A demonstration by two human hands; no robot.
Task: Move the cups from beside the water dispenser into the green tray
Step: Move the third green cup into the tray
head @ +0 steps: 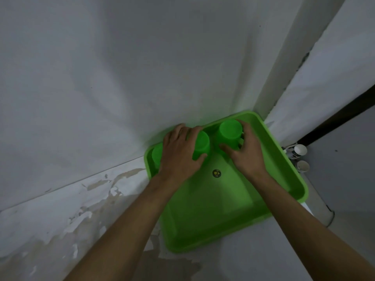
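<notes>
a green tray (233, 224) lies on a worn, peeling surface (85, 209) in the corner of two pale walls (121, 67), seen from above. both bare forearms reach into the tray from its near side.

left hand (178, 151): curled over and around an upturned green cup (200, 145), thumb on the cup's near side, fingers draped across its far side; the grip is closed on the cup. whether the cup rests on the tray floor or is held just above it cannot be told. a third green cup (156, 155) stands partly hidden just left of this hand, in the tray's far left corner.

right hand (246, 147): wrapped round the right side of a second upturned green cup (230, 132), thumb across the near wall, fingers bent at the far right side, where a handle-like part shows between them; the grip is closed on the cup. this cup sits close to the tray's far wall.

the two held cups are just beside each other, apart by a narrow gap, with the hands on their outer sides. a small dark round sticker (216, 173) marks the tray floor between the wrists, nearer the viewer than both cups.

right of the right hand, outside the tray rim, two small white round containers (300, 150) stand near the wall; their kind cannot be told.
</notes>
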